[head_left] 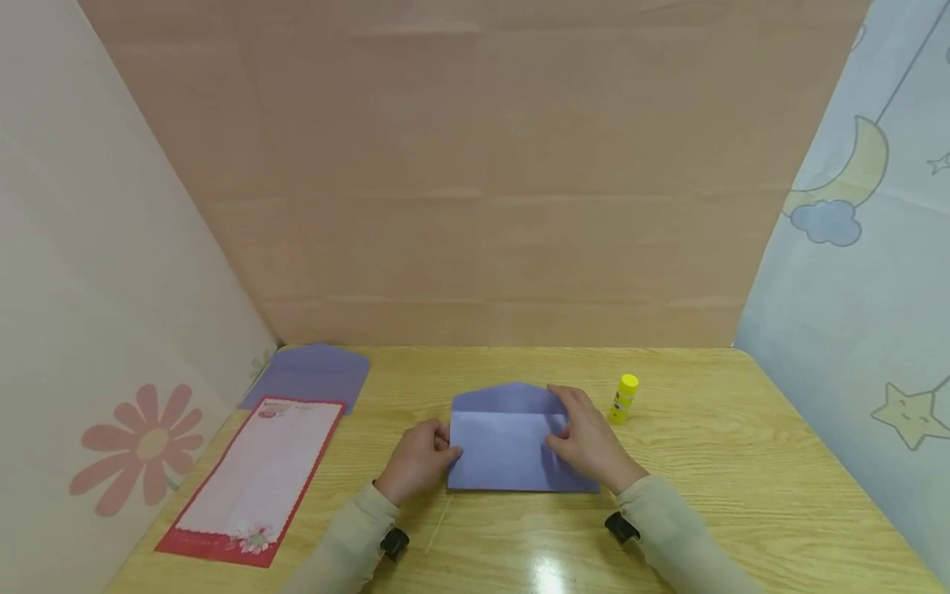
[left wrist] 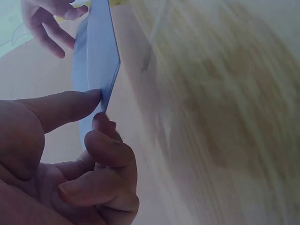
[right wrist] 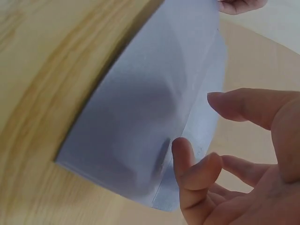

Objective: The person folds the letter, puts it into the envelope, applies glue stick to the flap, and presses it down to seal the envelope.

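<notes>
A purple envelope (head_left: 505, 462) with its pointed flap (head_left: 512, 398) raised at the far side is between the two hands over the table. My left hand (head_left: 417, 462) pinches its left edge; in the left wrist view the thumb (left wrist: 70, 105) lies on the front face and the curled fingers are behind. My right hand (head_left: 590, 437) is over the envelope's right part, thumb and fingers spread apart. In the right wrist view its fingertips (right wrist: 182, 147) are right at the fold between body and flap.
A yellow glue stick (head_left: 623, 400) stands upright to the right of the envelope. At the left, a red-bordered sheet of letter paper (head_left: 256, 478) overlaps another purple envelope (head_left: 312, 375). Papered walls (head_left: 475, 181) enclose the wooden table (head_left: 742, 495) at the back and sides.
</notes>
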Available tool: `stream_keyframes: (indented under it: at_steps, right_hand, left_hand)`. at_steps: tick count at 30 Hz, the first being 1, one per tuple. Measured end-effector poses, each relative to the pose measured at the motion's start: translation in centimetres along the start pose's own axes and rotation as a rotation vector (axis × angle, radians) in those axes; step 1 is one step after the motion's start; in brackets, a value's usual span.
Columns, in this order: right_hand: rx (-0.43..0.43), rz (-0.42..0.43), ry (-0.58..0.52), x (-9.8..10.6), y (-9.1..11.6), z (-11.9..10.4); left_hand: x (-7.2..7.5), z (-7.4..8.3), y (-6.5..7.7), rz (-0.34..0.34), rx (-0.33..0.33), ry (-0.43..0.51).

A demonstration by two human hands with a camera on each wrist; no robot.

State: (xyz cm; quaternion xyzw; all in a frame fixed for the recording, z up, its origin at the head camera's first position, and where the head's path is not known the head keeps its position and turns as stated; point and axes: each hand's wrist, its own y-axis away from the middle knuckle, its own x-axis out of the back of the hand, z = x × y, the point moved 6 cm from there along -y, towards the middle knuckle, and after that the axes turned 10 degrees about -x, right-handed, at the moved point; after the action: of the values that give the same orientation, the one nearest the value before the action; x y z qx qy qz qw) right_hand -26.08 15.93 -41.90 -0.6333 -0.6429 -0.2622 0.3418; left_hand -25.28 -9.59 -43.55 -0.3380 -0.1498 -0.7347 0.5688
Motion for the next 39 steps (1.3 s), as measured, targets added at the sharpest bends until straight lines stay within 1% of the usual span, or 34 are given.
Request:
stream_keyframes:
  at_steps: [6,9,11,12,14,17,18,20,22,23,25,26,28,29,33,36,39]
  right_hand:
    - [0.027,0.012,0.010,0.0,-0.1,-0.1]
    - [0.015,0.007,0.001,0.1,-0.1,0.1]
    - [-0.003,0.003,-0.012,0.4,-0.1,0.2]
    - [-0.011,0.007,-0.021,0.7,0.0,0.3]
    - [-0.024,0.024,-0.040,1.3,0.0,0.4]
    - [-0.006,0.114,-0.046,2.9,0.1,0.4]
    - [0.005,0.160,-0.040,3.5,0.1,0.4]
    - [0.031,0.273,-0.016,4.8,0.2,0.5]
    - [0.039,0.384,0.007,6.1,0.4,0.7]
    - [0.029,0.431,0.018,6.7,0.4,0.9]
    - [-0.015,0.494,0.040,7.8,0.5,1.6]
    - [-0.048,0.502,0.044,8.2,0.5,2.1]
    - [-0.123,0.481,0.049,8.8,0.4,3.2]
    - [-0.163,0.453,0.053,9.0,0.3,3.7]
    - [-0.272,0.286,0.055,8.7,0.0,5.8]
    - [-0.299,0.158,0.056,8.0,-0.2,6.9]
    - [-0.303,0.070,0.066,7.4,-0.3,7.7]
  left_hand:
    - [-0.2,-0.4,0.1,-0.029,0.015,-0.074]
    - [-0.3,-0.5,0.1,-0.040,0.008,-0.117]
    - [-0.3,-0.4,0.0,-0.046,-0.021,-0.122]
    - [-0.5,-0.2,0.0,-0.057,-0.050,-0.117]
    - [-0.9,0.2,0.0,-0.099,-0.114,-0.077]
    - [-1.7,1.1,0.1,-0.171,-0.236,-0.044]
    - [-1.9,1.3,0.2,-0.192,-0.266,-0.055]
    - [-2.3,1.8,0.5,-0.214,-0.299,-0.094]
    - [-2.5,2.1,0.8,-0.230,-0.303,-0.151]
    - [-2.6,2.2,0.9,-0.240,-0.303,-0.173]
    - [-2.7,2.4,1.2,-0.266,-0.286,-0.202]
    - [-2.8,2.4,1.3,-0.281,-0.282,-0.214]
    - [-2.9,2.5,1.4,-0.313,-0.281,-0.232]
    - [-2.9,2.6,1.4,-0.326,-0.280,-0.238]
    - [-3.1,2.5,1.4,-0.362,-0.268,-0.266]
    - [-3.1,2.4,1.3,-0.372,-0.260,-0.284]
    - [-3.2,2.5,1.2,-0.377,-0.262,-0.304]
